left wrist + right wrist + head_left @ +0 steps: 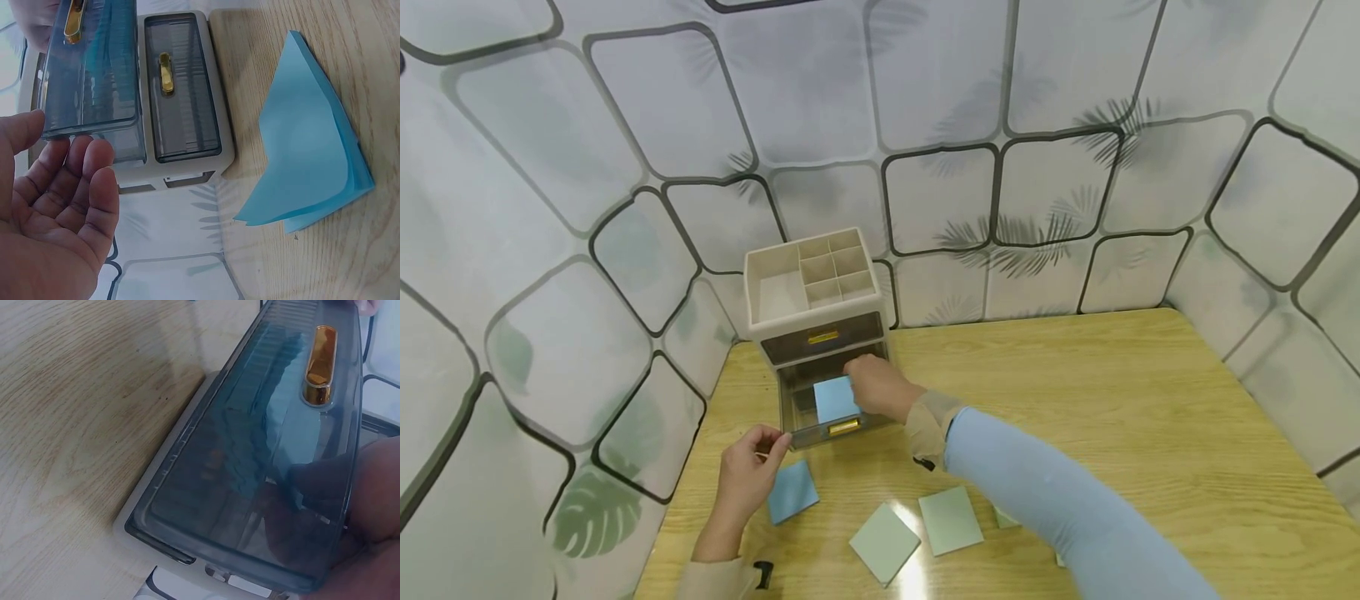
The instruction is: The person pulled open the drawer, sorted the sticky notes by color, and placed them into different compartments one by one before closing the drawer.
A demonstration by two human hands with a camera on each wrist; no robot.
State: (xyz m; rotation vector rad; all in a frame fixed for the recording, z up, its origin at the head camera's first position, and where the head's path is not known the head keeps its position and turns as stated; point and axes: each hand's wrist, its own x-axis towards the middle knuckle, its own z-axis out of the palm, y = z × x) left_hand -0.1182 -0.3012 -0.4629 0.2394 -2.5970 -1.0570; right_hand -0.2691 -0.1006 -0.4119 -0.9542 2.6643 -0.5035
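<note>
A small drawer cabinet (820,319) stands at the back left with its lower smoky drawer (808,437) pulled out. My left hand (751,467) pinches that drawer's front left corner; in the left wrist view its thumb and fingertips meet the clear edge. My right hand (880,387) reaches into the drawer and grips the right edge of a light blue paper square (835,400). Through the drawer front in the right wrist view, the right fingers (312,478) show dimly beside the blue paper. A blue paper pad (306,137) with bent sheets lies on the table below the drawer.
Pale green paper squares (951,521) lie on the wooden table (1075,400) near the front, some partly hidden under the right sleeve. The cabinet's compartment top (778,292) and shut upper drawer (823,337) sit above. Patterned curtain (940,200) surrounds the table.
</note>
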